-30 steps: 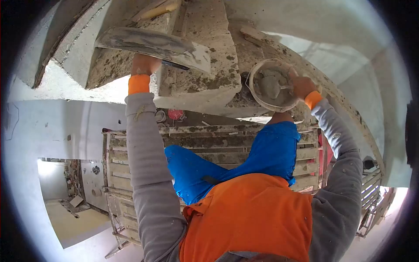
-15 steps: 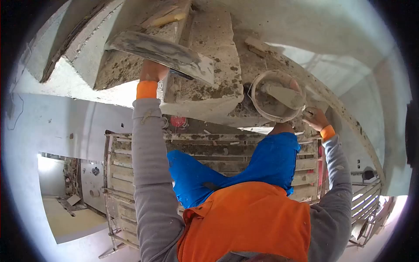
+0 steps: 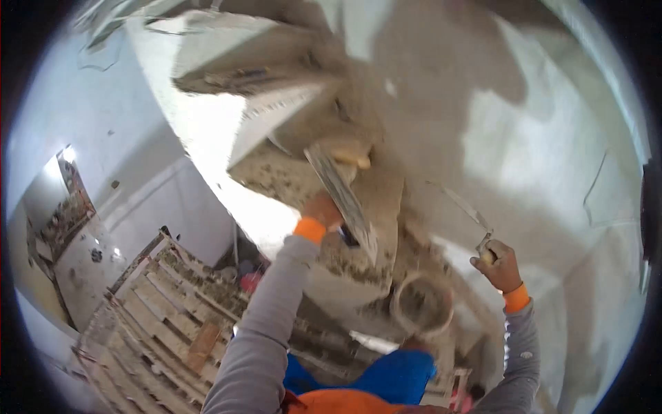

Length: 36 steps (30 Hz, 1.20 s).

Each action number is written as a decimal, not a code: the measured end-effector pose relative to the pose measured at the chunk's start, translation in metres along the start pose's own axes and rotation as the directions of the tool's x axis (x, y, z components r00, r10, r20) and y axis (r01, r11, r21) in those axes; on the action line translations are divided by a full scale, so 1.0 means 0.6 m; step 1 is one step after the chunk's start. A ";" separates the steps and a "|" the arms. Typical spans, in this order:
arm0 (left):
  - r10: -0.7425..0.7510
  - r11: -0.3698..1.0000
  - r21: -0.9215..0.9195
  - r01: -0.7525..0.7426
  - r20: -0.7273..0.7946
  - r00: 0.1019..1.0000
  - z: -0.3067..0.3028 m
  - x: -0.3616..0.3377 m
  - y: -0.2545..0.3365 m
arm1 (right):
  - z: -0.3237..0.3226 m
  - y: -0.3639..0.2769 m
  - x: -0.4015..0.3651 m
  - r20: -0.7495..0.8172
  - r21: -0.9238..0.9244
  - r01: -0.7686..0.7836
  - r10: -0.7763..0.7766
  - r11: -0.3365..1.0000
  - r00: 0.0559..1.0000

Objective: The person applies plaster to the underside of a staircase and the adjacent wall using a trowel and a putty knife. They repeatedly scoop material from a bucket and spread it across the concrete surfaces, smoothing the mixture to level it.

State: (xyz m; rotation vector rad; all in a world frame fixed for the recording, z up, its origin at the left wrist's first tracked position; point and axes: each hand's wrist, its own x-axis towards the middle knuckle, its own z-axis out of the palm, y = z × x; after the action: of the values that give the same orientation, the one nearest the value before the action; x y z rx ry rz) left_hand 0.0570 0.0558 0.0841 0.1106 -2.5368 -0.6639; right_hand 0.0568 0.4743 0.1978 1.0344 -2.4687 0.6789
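My left hand is closed on the grip under a long rectangular plastering trowel, its flat plate smeared with grey plaster. The plate is tilted above the plaster-spattered stair steps. In my right hand, lifted beside the wall, is a pointed trowel. Its blade angles up and left, near the wall surface; blur hides whether it touches. Below and between my hands stands a round bucket with grey mix inside.
A yellowish piece lies on a step past the plastering trowel. More concrete steps rise at upper left. The plastered wall spans the right side. A slatted wooden platform is at lower left, with a lower floor beyond.
My right hand has lifted the pointed trowel out of the bucket and up toward the wall. The view has turned, and the plastering trowel in my left hand appears more steeply angled.
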 end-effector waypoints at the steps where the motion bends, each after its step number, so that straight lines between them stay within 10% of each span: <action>1: 0.087 0.995 0.038 -0.088 0.024 0.996 -0.002 0.001 -0.003 | -0.008 -0.032 0.035 -0.062 -0.040 0.125 -0.128 0.991 0.990; 12: -0.092 0.992 0.096 0.076 0.165 0.982 -0.030 -0.012 0.012 | -0.084 -0.380 0.463 -0.135 -0.565 0.574 -0.753 0.593 0.644; 17: -0.093 0.995 -0.032 0.098 0.126 0.988 0.008 0.006 -0.015 | -0.119 -0.481 0.538 -0.187 -0.324 0.522 -0.595 0.789 0.782; 19: -0.123 0.989 -0.073 0.128 0.072 0.990 -0.023 -0.014 0.005 | -0.121 -0.472 0.489 -0.182 -0.287 0.281 -0.340 0.916 0.923; 21: -0.105 0.992 -0.051 0.112 0.128 0.986 0.000 0.003 -0.014 | -0.114 -0.361 0.518 -0.240 -0.721 0.441 -0.789 0.535 0.565; 30: -0.014 0.999 0.031 0.012 0.051 0.999 0.028 0.015 -0.023 | -0.010 -0.529 0.537 -0.315 -0.696 0.236 -0.584 0.678 0.748; 36: -0.068 0.997 -0.016 0.070 0.113 0.991 -0.026 -0.010 0.005 | -0.034 -0.511 0.504 -0.427 -0.591 0.449 -0.732 0.670 0.530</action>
State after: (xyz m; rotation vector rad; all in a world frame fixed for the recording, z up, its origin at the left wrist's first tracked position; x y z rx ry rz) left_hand 0.0701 0.0527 0.0944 0.1589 -2.6435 -0.7411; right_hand 0.0868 0.1298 0.4558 1.1427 -1.3913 0.1824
